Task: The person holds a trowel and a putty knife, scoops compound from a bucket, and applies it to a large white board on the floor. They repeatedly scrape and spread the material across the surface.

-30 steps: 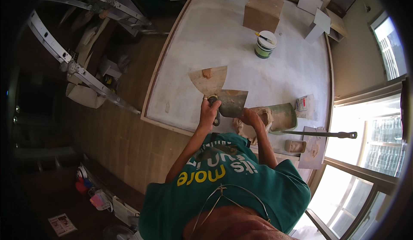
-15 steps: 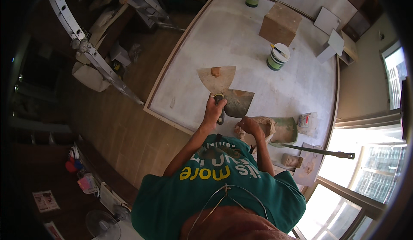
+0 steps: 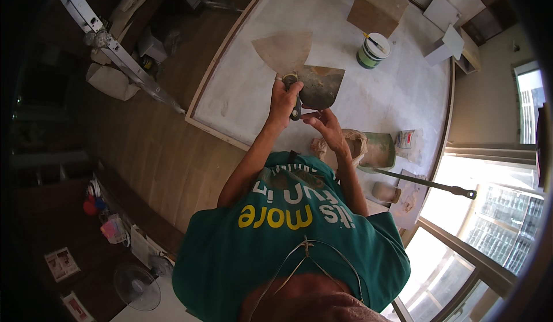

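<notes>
My left hand [image 3: 284, 101] is closed around the handles of two wide putty knives. One has a pale fan-shaped blade [image 3: 283, 51] pointing away from me. The other's darker blade [image 3: 322, 87] sticks out to the right, with a brownish patch along its far edge. My right hand [image 3: 328, 129] is beside the dark blade's near edge, fingers apart and nothing seen in them. Whether a fingertip touches the blade or handle, I cannot tell. Just behind my right wrist stands an opened brown paper bag [image 3: 358, 144], partly hidden by my forearm.
A green dustpan-like scoop [image 3: 380, 151] with a long handle lies right of the bag, near a small plastic packet [image 3: 406, 139]. Farther off on the large white board [image 3: 242, 91] are a tub with a brush [image 3: 373, 51] and a cardboard box [image 3: 377, 6]. A ladder [image 3: 115, 54] stands left.
My left hand has moved away from me with both putty knives. My right hand has risen from the paper bag toward the dark blade, its fingers opening. The brown lump on the pale blade no longer shows.
</notes>
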Action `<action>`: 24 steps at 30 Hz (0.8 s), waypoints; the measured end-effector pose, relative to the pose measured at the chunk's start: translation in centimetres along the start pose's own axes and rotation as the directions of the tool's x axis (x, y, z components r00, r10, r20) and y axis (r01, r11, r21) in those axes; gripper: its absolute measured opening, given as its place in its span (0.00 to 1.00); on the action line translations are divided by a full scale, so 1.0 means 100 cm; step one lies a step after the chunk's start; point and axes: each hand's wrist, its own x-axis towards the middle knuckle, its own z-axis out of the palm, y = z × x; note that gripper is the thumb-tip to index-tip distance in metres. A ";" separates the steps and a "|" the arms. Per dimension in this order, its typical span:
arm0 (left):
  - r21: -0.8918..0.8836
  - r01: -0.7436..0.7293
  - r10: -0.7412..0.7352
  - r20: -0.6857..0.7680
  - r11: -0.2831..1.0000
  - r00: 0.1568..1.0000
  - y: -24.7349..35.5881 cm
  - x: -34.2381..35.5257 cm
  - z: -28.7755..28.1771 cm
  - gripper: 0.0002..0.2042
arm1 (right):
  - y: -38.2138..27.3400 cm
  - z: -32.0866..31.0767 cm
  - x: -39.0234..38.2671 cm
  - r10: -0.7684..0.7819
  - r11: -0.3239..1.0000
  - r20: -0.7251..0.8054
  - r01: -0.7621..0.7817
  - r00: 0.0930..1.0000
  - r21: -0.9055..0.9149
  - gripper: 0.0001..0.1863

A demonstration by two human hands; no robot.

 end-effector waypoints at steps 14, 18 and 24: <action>0.162 0.051 -0.069 0.109 0.985 0.992 -0.006 -0.028 -0.031 0.19 | -0.022 0.038 -0.005 -0.058 0.973 -0.349 0.132 0.935 0.192 0.30; 0.206 0.094 -0.107 0.054 0.974 0.993 -0.009 -0.035 -0.045 0.19 | -0.020 0.010 -0.005 -0.058 0.979 -0.453 0.140 0.890 0.149 0.29; 0.205 0.156 -0.185 0.132 0.966 0.974 -0.014 -0.046 -0.046 0.19 | -0.016 -0.028 -0.002 -0.054 0.991 -0.591 0.115 0.805 0.066 0.29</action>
